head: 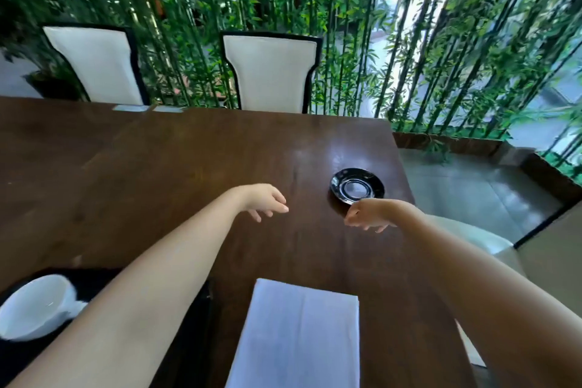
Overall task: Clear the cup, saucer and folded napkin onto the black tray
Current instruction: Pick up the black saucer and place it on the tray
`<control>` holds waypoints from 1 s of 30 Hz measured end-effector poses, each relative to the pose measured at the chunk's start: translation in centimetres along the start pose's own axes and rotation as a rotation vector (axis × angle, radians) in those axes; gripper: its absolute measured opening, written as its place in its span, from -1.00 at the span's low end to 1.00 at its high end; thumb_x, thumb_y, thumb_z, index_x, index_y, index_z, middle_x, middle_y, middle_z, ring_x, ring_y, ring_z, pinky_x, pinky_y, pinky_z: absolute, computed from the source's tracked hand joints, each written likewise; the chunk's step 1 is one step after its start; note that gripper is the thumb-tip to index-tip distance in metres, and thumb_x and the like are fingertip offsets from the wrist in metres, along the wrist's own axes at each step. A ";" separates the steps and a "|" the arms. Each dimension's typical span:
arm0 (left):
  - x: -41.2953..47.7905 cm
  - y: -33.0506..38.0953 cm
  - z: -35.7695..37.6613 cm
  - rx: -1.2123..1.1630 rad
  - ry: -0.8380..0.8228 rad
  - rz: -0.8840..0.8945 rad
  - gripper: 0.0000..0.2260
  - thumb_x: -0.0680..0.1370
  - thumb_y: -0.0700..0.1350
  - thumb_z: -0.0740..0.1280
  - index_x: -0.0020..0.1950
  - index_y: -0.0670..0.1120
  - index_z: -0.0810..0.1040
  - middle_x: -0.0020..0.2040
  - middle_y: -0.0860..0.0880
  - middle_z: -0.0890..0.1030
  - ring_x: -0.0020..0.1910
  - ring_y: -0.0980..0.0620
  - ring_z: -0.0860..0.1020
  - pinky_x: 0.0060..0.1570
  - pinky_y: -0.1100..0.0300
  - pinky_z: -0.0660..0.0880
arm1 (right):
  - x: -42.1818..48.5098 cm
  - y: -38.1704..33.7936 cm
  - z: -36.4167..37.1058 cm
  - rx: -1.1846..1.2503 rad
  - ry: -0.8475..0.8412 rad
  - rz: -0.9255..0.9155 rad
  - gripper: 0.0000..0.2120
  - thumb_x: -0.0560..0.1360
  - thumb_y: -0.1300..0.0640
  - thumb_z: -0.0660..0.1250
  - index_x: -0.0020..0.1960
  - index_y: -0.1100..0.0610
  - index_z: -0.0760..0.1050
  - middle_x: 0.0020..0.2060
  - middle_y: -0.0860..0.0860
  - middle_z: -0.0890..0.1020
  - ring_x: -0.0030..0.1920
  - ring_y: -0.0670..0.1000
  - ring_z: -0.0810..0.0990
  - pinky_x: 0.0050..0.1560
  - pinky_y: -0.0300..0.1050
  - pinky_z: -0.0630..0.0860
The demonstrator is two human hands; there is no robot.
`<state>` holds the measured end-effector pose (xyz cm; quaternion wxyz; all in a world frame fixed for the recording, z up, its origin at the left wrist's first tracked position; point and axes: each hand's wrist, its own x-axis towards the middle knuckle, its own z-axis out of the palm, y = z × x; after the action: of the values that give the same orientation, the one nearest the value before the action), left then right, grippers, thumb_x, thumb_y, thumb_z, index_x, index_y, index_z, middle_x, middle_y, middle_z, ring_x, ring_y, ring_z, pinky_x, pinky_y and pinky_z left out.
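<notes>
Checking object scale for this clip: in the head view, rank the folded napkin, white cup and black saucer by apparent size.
1. Folded napkin, clearly largest.
2. White cup, partly hidden by the left arm.
3. Black saucer, smallest, though it lies farthest from the camera, so true size is unsure.

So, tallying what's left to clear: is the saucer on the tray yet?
No, the saucer sits on the bare table near the right hand, far from the tray.

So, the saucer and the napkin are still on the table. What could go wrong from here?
1. The black saucer lies near the table's right edge; a clumsy grab by the right hand might push it off.
2. The left forearm passes close over the white cup on the black tray and might knock it.
</notes>
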<state>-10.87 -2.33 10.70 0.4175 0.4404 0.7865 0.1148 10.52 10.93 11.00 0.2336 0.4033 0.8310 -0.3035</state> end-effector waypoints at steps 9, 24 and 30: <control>10.3 6.3 2.7 0.235 -0.079 0.011 -0.57 0.54 0.00 0.29 0.38 -0.08 0.37 0.30 -0.09 0.48 0.13 -0.03 0.51 0.05 0.08 0.55 | 5.9 8.8 -2.8 -0.117 0.070 0.100 -0.65 0.52 -0.01 0.22 0.22 0.15 0.48 0.15 0.13 0.55 -0.12 0.13 0.58 -0.20 -0.06 0.60; 24.6 7.3 3.0 0.366 0.145 0.017 -0.52 0.57 0.11 0.18 0.37 -0.18 0.36 0.36 -0.17 0.43 0.27 -0.16 0.45 0.21 0.03 0.42 | 18.6 13.5 -6.4 0.068 0.316 0.187 -0.58 0.53 0.07 0.25 0.27 0.32 0.34 0.22 0.28 0.50 0.16 0.27 0.52 0.05 0.00 0.47; 26.1 8.2 3.9 -0.050 0.085 -0.016 -0.72 0.54 -0.10 0.29 0.20 -0.20 0.48 0.07 -0.19 0.58 -0.15 -0.18 0.66 -0.23 0.00 0.64 | 20.8 13.6 -6.4 0.301 0.319 0.140 -0.70 0.47 0.25 0.31 0.16 0.29 0.36 0.13 0.23 0.48 -0.18 0.28 0.65 -0.61 -0.14 0.53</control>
<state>-9.85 22.31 -1.73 0.3954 0.4183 0.8039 0.1499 8.92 33.05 -1.96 0.0569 0.5332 0.7728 -0.3395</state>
